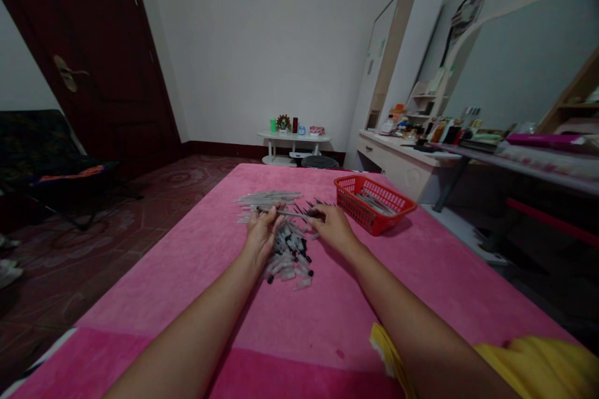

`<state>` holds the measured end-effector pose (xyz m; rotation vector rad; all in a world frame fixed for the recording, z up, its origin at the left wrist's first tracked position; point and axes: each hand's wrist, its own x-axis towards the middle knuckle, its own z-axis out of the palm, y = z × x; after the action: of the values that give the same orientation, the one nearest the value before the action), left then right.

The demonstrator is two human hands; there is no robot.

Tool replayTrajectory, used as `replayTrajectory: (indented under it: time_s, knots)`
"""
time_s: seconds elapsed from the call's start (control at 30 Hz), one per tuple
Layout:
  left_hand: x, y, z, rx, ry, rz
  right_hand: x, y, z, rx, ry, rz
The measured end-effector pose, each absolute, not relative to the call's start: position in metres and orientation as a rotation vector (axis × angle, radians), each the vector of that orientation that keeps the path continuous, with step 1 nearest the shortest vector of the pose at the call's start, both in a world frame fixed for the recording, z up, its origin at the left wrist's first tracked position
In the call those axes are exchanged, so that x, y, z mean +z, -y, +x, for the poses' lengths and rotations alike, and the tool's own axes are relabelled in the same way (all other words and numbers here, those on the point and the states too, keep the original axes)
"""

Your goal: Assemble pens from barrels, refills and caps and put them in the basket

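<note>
A slim greyish pen (292,214) lies level between my two hands, just above the pink cloth (322,324). The fingers of my left hand (262,227) are closed round its left part. At its right end my right hand (336,228) pinches the pen with thumb and fingers. Below them is a heap of small translucent and black pieces (289,252), which look like pen caps. Behind my left hand lies a row of pale pen barrels (269,197). Thin dark sticks (304,206), like refills, lie partly hidden behind my right hand.
On the right of the cloth stands a red plastic basket (369,217) with several slim pens or barrels in it. Yellow fabric (538,365) lies at the lower right. A dressing table (412,162) stands beyond on the right, and a small white table (294,136) by the wall.
</note>
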<state>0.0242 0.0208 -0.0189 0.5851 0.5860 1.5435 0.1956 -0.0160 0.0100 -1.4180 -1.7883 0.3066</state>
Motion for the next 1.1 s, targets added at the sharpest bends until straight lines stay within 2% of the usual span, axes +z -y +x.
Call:
replayTrajectory:
  time_s: [0.23, 0.53, 0.67, 0.87, 0.97, 1.1]
  knots:
    - [-0.021, -0.025, 0.024, 1.47, -0.588, 0.631, 0.022, 0.026, 0.194, 0.054, 1.862, -1.437]
    - [-0.02, -0.024, 0.022, 1.492, -0.578, 0.688, 0.027, 0.031, 0.194, 0.032, 1.915, -1.438]
    - [-0.017, -0.019, 0.021, 1.483, -0.573, 0.757, 0.024, 0.026, 0.197, 0.255, 1.859, -1.466]
    - [-0.014, -0.013, 0.021, 1.462, -0.486, 0.913, 0.022, 0.022, 0.199, 0.892, 1.559, -1.48]
    - [-0.011, -0.012, 0.024, 1.465, -0.47, 0.895, 0.026, 0.025, 0.194, 0.985, 1.459, -1.393]
    - [-0.006, -0.015, 0.025, 1.481, -0.504, 0.911, 0.041, 0.025, 0.2, 0.944, 1.471, -1.336]
